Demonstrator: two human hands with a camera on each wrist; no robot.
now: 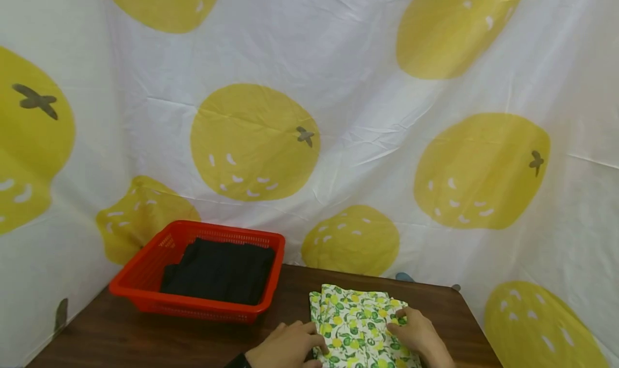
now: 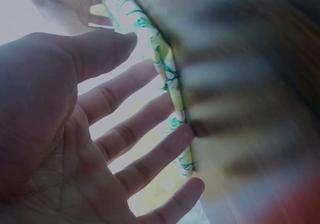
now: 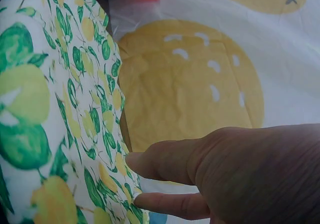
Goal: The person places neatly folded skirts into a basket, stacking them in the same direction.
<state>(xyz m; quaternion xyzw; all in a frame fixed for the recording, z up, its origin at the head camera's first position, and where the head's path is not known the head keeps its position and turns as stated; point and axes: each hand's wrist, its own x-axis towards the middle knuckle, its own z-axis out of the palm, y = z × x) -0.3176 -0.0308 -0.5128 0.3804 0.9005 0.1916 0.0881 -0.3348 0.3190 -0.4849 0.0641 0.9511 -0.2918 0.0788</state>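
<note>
A folded cloth [image 1: 355, 325] printed with yellow lemons and green leaves lies on the brown table, its layers slightly offset at the far edge. At its left edge is my left hand [image 1: 287, 346], which in the left wrist view has its fingers [image 2: 132, 134] spread and nearly straight along the fold. My right hand [image 1: 418, 333] is at the cloth's right side. In the right wrist view its thumb and a finger [image 3: 172, 204] reach out with their tips right at the cloth's edge; the other fingers are hidden.
A red plastic basket [image 1: 193, 304] holding folded black fabric [image 1: 220, 271] stands on the table [image 1: 145, 336] at the left. Behind and at both sides hangs a white curtain [image 1: 358, 88] with large yellow fruit prints.
</note>
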